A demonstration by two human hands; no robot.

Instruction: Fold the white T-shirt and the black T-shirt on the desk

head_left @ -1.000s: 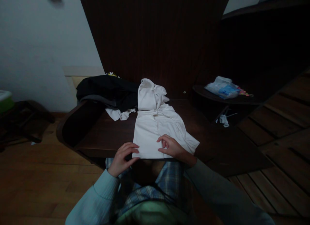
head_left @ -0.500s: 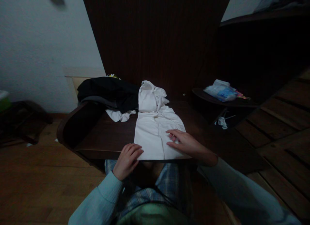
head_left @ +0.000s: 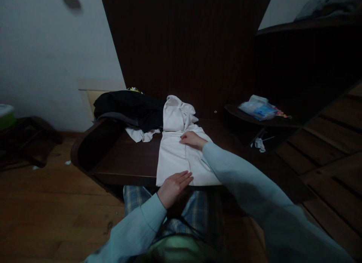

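Note:
A white garment [head_left: 173,157] lies on the dark wooden bench, its lower part spread flat with a seam down the middle. Its upper part is bunched up at the far end. My left hand [head_left: 173,185] rests on the near edge of the cloth, fingers stretched out together and not gripping. Farther up, my right hand [head_left: 193,139] touches the garment just below the bunched part, beside the seam. Its fingers are slightly bent over the cloth, and the thumb is hard to make out.
A black garment [head_left: 127,108] is heaped at the bench's left, with a white cloth piece [head_left: 142,135] poking out beneath. The bench [head_left: 121,157] has a raised curved left side. On the right, a low shelf [head_left: 240,114] bears a plastic package [head_left: 258,107]. A dark panel [head_left: 183,48] rises behind.
My right hand has moved away from me up the garment, towards its bunched part. My left hand has slid right along the near edge. The cloth's lower part looks smoother.

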